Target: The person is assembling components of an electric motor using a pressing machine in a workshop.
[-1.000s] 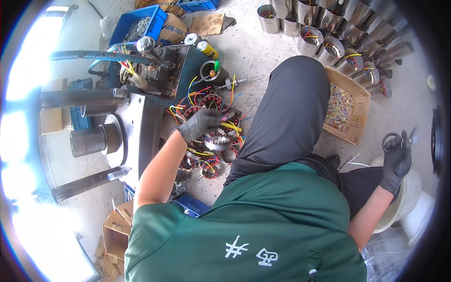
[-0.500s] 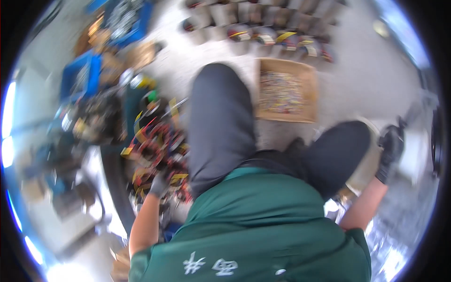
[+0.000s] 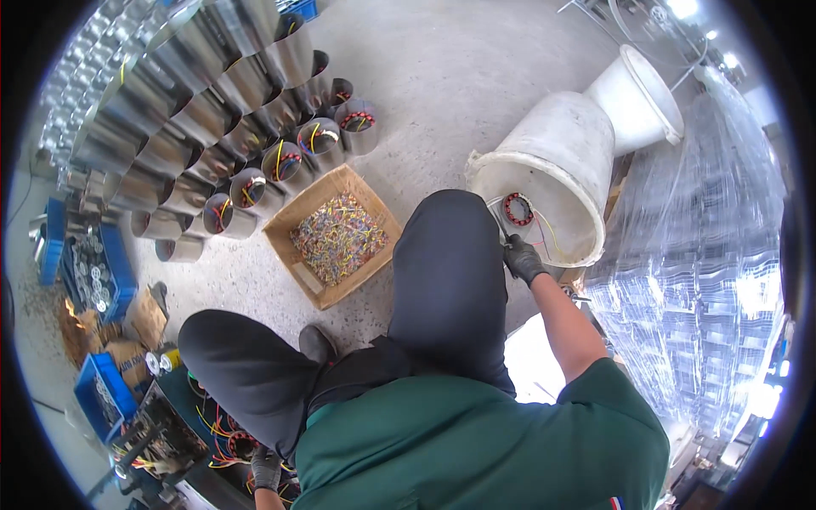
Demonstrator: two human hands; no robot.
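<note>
Grasping what seems to be slim metal scissors [image 3: 503, 228], the dark-gloved right hand [image 3: 523, 259] is at three o'clock, just beside the ring-shaped winding with red coils [image 3: 508, 210], inside the tipped white plastic tub [image 3: 561, 127] at two o'clock. A careless wrist turn could nick its yellow wire [image 3: 552, 234]; the tub's curved wall could let the ring roll. At seven o'clock, whether the grey-gloved left hand [image 3: 265, 467] grips anything cannot be told. The black-trousered right thigh [image 3: 450, 272] stands between right hand and brown cardboard box [image 3: 280, 235] of wire scraps, at nine.
</note>
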